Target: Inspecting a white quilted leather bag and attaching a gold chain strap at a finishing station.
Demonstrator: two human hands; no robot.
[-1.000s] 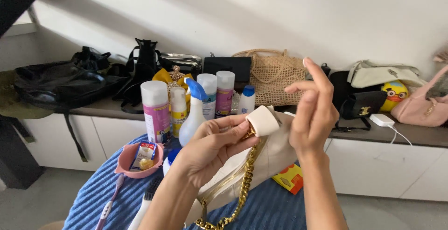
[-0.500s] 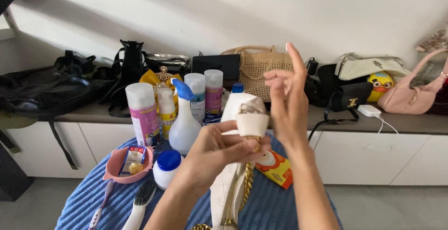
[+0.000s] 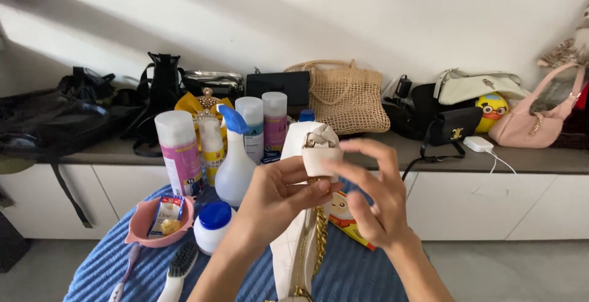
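head | left hand [image 3: 279, 194] holds cream bag [image 3: 300, 240] | pink bowl [image 3: 142, 222]: sachet [image 3: 164, 211]

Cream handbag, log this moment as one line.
left hand: grips cream handbag at top | right hand: open, fingers at its tab | gold chain hanging | blue striped table below

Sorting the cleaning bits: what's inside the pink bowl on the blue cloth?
The pink bowl holds a small white-and-blue packet standing upright and a small yellowish lump beside it. The bowl's bottom is hidden by its near wall, so anything lower cannot be seen.
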